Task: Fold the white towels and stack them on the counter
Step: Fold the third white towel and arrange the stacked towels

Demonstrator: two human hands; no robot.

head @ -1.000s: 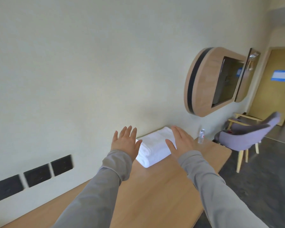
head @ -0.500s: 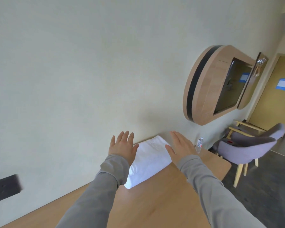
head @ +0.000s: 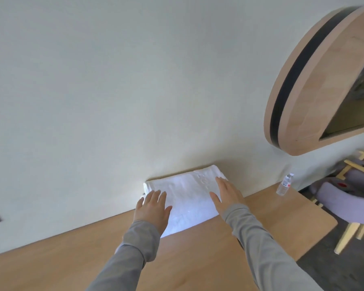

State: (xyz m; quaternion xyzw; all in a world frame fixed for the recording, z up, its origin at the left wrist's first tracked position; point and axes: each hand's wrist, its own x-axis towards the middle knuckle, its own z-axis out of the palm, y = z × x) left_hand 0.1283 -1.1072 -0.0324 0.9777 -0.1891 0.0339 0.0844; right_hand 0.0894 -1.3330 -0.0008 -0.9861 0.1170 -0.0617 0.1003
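a: where do the white towels [head: 189, 198] sit, and how much room is round them?
b: on the wooden counter [head: 198, 259], far edge touching the wall [head: 135, 101]. bare counter runs in front of them toward the person, and off to the left along the wall. to the right comes a bare stretch, then a water bottle [head: 284, 184] standing upright near the counter's right end, well apart from the towels. past that end stands a grey chair [head: 349, 206], and a rounded wooden cabinet [head: 324, 80] hangs on the wall high to the right.
a: which way does the pile run?
b: its long axis lies along the wall, climbing from lower left to upper right in the view. the short ends face left and right. how many layers it has i cannot tell.
a: and the hands?
b: the left hand [head: 153, 208] rests on the left end, grip spread flat, fingers straight and pointing at the wall. the right hand [head: 227, 196] lies on the right end, grip likewise flat, fingers together, thumb out across the top.
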